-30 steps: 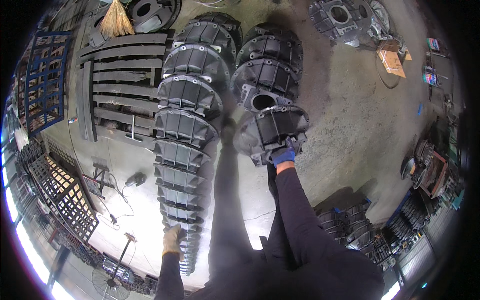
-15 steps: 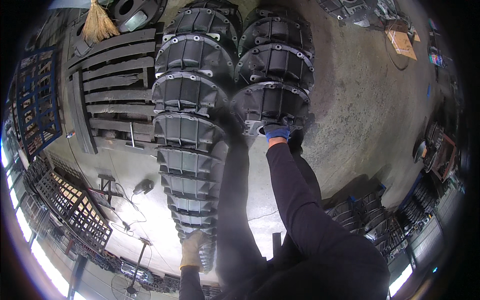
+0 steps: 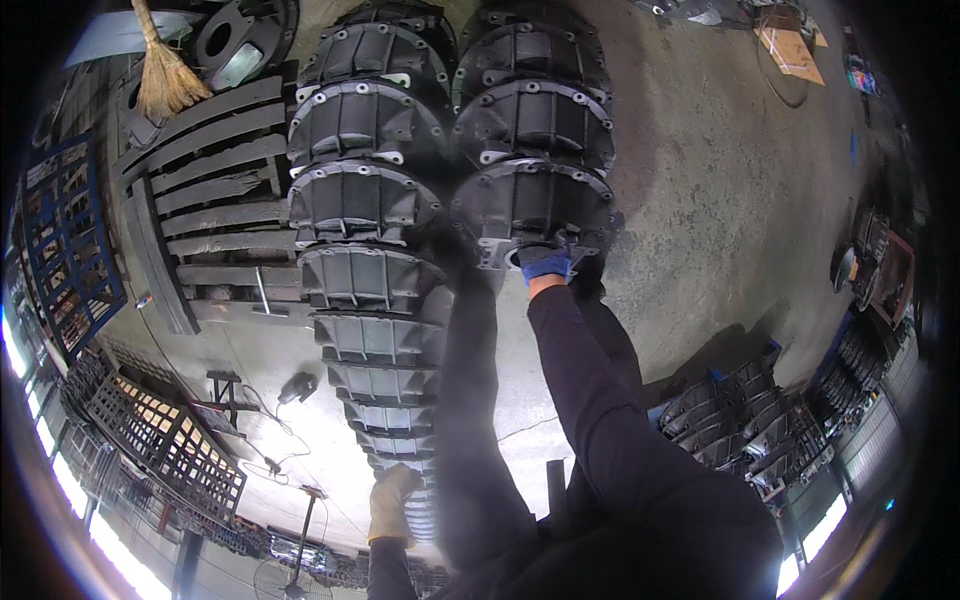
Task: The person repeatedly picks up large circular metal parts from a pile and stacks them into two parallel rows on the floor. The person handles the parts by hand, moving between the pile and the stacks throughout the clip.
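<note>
Two long rows of dark grey ribbed metal housings lie side by side, their rounded rims studded with bolt holes. My right hand (image 3: 546, 264), in a dark glove with a blue cuff, is closed on the lower flange of the nearest housing (image 3: 535, 200) in the right row. Its fingertips are partly lost against the dark metal. Lower down, my left hand (image 3: 391, 500), in a beige glove, rests at the near part of the left row (image 3: 368, 335). Its fingers are too indistinct to tell how they are bent.
A slatted dark wooden pallet (image 3: 225, 215) lies left of the rows, with a straw broom (image 3: 168, 82) beyond it. Metal lattice crates (image 3: 165, 435) stand at the lower left, near a cable on the floor. More stacked castings (image 3: 735, 415) sit at the right.
The view has turned slightly, shifting the surroundings. My right hand stays on the same housing's flange, and my left hand stays beside the left row.
</note>
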Action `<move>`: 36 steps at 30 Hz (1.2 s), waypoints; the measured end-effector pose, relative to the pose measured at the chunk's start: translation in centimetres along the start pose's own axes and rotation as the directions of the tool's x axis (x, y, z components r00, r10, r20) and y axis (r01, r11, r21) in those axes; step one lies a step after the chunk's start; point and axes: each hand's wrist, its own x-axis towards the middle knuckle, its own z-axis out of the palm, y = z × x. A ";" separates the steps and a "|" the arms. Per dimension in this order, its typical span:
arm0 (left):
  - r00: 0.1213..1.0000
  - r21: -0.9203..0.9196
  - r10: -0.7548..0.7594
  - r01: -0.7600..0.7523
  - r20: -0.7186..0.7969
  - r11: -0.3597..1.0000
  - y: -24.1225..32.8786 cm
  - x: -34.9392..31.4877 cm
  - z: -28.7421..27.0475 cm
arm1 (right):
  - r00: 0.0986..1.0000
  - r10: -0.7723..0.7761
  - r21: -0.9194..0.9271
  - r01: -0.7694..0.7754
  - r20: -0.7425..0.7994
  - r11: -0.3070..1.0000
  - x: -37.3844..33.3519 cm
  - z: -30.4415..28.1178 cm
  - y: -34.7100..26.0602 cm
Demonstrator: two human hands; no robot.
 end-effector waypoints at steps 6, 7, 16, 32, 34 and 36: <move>0.994 -0.057 0.104 -0.103 0.021 0.993 -0.2 0.9 0.7 | 0.841 -0.009 0.013 0.019 -0.541 1.000 -0.3 -1.2 0.1; 0.992 -0.121 0.122 -0.116 0.044 0.986 0.0 0.7 0.8 | 0.869 -0.007 0.002 0.009 -0.495 1.000 -0.2 -2.0 0.2; 0.989 0.032 0.144 -0.143 -0.025 0.989 2.1 -2.9 3.3 | 0.748 0.189 -0.229 -0.417 -0.637 0.880 -3.1 -4.1 -1.6; 0.696 0.596 0.617 -0.685 0.367 0.419 -4.1 -1.2 2.2 | 0.964 0.016 -0.736 -0.212 -0.264 0.643 -36.8 15.2 -34.2; 0.513 0.612 0.577 -0.791 0.636 0.028 -1.2 -0.3 2.7 | 0.960 -0.119 -0.762 -0.123 -0.255 0.636 -43.6 13.0 -35.0; 0.297 0.496 0.493 -0.799 0.818 -0.340 2.6 -0.6 4.4 | 0.939 -0.201 -0.738 -0.077 -0.280 0.671 -50.2 9.4 -34.4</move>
